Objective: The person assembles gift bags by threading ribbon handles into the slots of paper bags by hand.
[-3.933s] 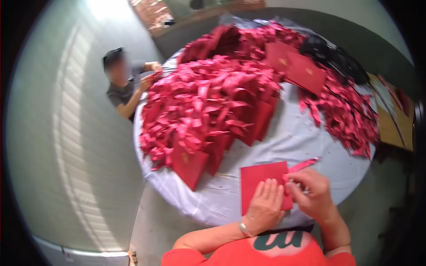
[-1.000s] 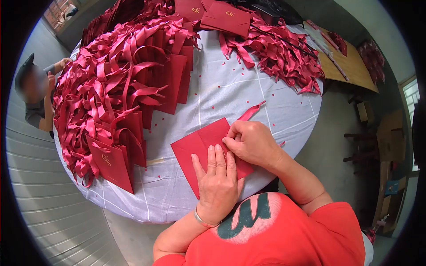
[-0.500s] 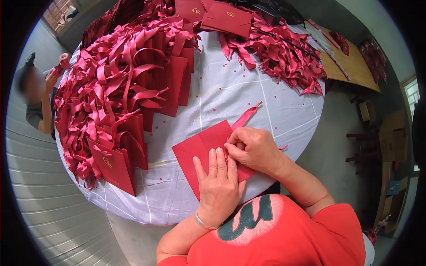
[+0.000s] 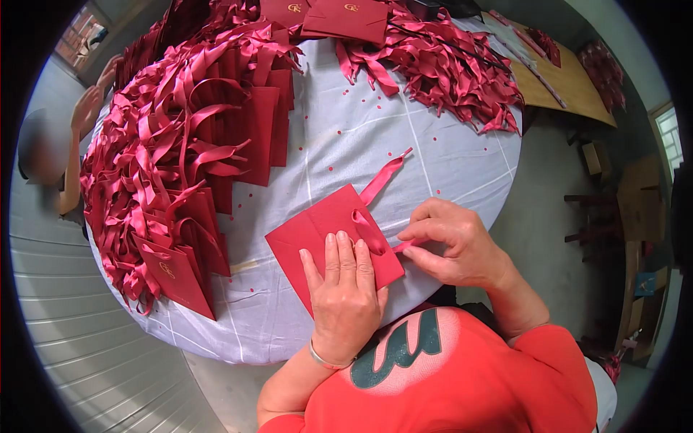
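Observation:
A red paper gift bag [image 4: 303, 234] lies flat on the cloth-covered table before me. Pressed flat on it, fingers stretched, is my left hand [image 4: 345, 289]. My right hand [image 4: 455, 245] is just off the bag's right edge, thumb and fingers pinching the end of a dark pink ribbon [image 4: 398, 247]. Part of that ribbon loops over the bag's face near its upper right edge. A second length, a ribbon tail [image 4: 382, 180], sticks out past the bag's top corner onto the cloth.
Many red bags with ribbon handles [image 4: 180, 144] crowd the table's left side. Loose ribbons [image 4: 455, 72] are heaped at the far right, beside flat bags [image 4: 346, 20]. Small red paper dots lie scattered on the tablecloth [image 4: 325, 108]. Another person's hand [image 4: 88, 108] is raised at left.
My right hand has moved right, off the bag, drawing the ribbon out; a loop now shows on the bag. My left hand stays flat on it. The other person's hands have shifted.

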`<state>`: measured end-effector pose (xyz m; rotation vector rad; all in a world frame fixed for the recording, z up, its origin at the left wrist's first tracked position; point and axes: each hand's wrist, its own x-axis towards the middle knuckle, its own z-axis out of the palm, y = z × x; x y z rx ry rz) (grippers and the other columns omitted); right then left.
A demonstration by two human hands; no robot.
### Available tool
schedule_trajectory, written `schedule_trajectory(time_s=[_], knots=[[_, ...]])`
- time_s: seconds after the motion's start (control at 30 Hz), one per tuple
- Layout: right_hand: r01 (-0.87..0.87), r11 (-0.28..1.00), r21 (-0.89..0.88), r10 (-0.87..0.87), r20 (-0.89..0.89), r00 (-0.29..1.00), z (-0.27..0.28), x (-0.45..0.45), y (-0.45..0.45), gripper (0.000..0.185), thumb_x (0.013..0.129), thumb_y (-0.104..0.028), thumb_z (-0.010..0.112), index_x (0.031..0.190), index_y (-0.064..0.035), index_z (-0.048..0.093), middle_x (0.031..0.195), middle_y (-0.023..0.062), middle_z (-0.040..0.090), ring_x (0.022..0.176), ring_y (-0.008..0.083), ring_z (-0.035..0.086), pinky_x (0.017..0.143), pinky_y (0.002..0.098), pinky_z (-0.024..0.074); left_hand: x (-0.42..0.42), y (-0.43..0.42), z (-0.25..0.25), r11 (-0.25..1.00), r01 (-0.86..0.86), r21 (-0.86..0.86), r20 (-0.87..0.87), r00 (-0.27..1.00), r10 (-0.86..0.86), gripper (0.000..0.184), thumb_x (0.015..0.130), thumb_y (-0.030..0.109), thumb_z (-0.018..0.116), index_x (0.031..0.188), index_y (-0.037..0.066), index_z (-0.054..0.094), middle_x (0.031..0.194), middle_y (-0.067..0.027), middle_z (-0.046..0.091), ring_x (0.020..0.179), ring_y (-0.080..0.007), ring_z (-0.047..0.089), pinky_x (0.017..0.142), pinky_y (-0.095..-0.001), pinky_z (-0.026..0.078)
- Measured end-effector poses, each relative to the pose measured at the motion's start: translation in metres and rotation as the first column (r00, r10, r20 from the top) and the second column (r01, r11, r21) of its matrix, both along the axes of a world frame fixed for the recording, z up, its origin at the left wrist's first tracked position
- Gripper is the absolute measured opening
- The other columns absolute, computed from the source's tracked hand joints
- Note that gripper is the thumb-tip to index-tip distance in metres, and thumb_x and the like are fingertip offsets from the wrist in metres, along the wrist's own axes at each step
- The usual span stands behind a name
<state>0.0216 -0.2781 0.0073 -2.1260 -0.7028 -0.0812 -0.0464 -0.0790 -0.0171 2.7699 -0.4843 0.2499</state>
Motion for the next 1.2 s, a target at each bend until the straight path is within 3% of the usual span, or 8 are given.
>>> schedule_trajectory(time_s=[0.13, 0.33, 0.53, 0.57, 0.7, 0.97, 1.07, 1.2], knots=[[-0.099, 0.984, -0.151, 0.131, 0.22, 0.967, -0.007, 0.004, -0.017, 0.026, 0.066, -0.008, 0.082, 0.091, -0.0085, 0.072, 0.089, 0.0028, 0.064, 0.085, 0.0241, 0.062, 0.08, 0.0363, 0.048, -0.001, -0.002, -0.003, 0.999, -0.013, 0.05, 0.045, 0.999, 0.01, 0.063, 0.072, 0.014, 0.071, 0.129, -0.007, 0.056, 0.134, -0.0313, 0.054, 0.131, -0.043, 0.049, 0.111, -0.0653, 0.027], [-0.086, 0.958, -0.272, 0.201, 0.43, 0.88, -0.028, 0.017, -0.031, 0.021, 0.068, -0.007, 0.08, 0.087, -0.01, 0.071, 0.089, 0.0013, 0.065, 0.087, 0.0222, 0.062, 0.078, 0.0374, 0.0489, -0.004, -0.003, -0.011, 0.993, -0.007, 0.117, 0.053, 0.999, 0.001, 0.06, 0.073, 0.012, 0.069, 0.128, -0.008, 0.056, 0.133, -0.0318, 0.054, 0.131, -0.0436, 0.049, 0.111, -0.066, 0.027], [-0.094, 0.98, -0.177, 0.156, 0.38, 0.912, -0.019, 0.035, -0.048, 0.024, 0.071, -0.008, 0.081, 0.093, -0.0086, 0.072, 0.094, 0.0043, 0.066, 0.091, 0.0264, 0.062, 0.082, 0.0398, 0.049, -0.003, -0.005, -0.011, 0.994, 0.004, 0.105, 0.069, 0.998, -0.012, 0.054, 0.075, 0.011, 0.064, 0.125, -0.01, 0.058, 0.13, -0.0341, 0.055, 0.128, -0.0461, 0.05, 0.108, -0.0689, 0.028], [0.05, 0.997, -0.063, -0.025, 0.347, 0.938, -0.016, 0.037, -0.053, 0.028, 0.073, -0.007, 0.079, 0.101, -0.0066, 0.071, 0.102, 0.0087, 0.066, 0.096, 0.0292, 0.061, 0.086, 0.0414, 0.0488, -0.002, -0.005, -0.011, 0.994, 0.012, 0.106, 0.094, 0.995, -0.022, 0.049, 0.077, 0.011, 0.059, 0.121, -0.012, 0.059, 0.126, -0.0358, 0.056, 0.125, -0.0479, 0.052, 0.106, -0.0717, 0.029], [0.18, 0.977, -0.114, -0.125, 0.376, 0.918, -0.017, 0.068, -0.082, 0.031, 0.077, 0.002, 0.071, 0.107, -0.0038, 0.069, 0.108, 0.0111, 0.066, 0.101, 0.0296, 0.062, 0.089, 0.0394, 0.0492, -0.004, -0.002, -0.007, 0.994, 0.027, 0.111, 0.062, 0.998, -0.034, 0.052, 0.076, 0.011, 0.059, 0.123, -0.012, 0.058, 0.128, -0.0363, 0.055, 0.127, -0.0481, 0.05, 0.107, -0.0705, 0.027], [-0.102, 0.957, -0.27, 0.213, 0.419, 0.883, -0.029, 0.086, -0.034, 0.029, 0.074, -0.003, 0.071, 0.102, -0.0086, 0.071, 0.117, 0.007, 0.067, 0.1, 0.0274, 0.062, 0.087, 0.0382, 0.051, -0.005, -0.004, -0.004, 0.996, -0.001, 0.088, 0.037, 0.999, -0.003, 0.064, 0.067, 0.008, 0.063, 0.128, -0.01, 0.055, 0.135, -0.0345, 0.051, 0.132, -0.0463, 0.046, 0.113, -0.0646, 0.024], [-0.062, 0.983, -0.172, 0.141, 0.496, 0.857, -0.027, 0.09, -0.031, 0.027, 0.074, -0.003, 0.071, 0.1, -0.0082, 0.071, 0.112, 0.0064, 0.067, 0.097, 0.0262, 0.062, 0.085, 0.0383, 0.051, -0.006, -0.004, -0.004, 0.997, -0.009, 0.082, 0.036, 0.999, 0.006, 0.065, 0.067, 0.008, 0.064, 0.128, -0.01, 0.055, 0.134, -0.0342, 0.051, 0.132, -0.0459, 0.046, 0.113, -0.0643, 0.024], [-0.155, 0.941, -0.302, 0.277, 0.42, 0.864, -0.031, 0.091, -0.042, 0.022, 0.072, -0.003, 0.072, 0.094, -0.0071, 0.07, 0.099, 0.0059, 0.065, 0.092, 0.0259, 0.062, 0.084, 0.0381, 0.05, -0.007, -0.003, -0.004, 0.995, -0.007, 0.1, 0.025, 1.0, 0.005, 0.068, 0.067, 0.01, 0.066, 0.131, -0.009, 0.053, 0.136, -0.033, 0.05, 0.134, -0.0444, 0.045, 0.114, -0.0643, 0.024]])
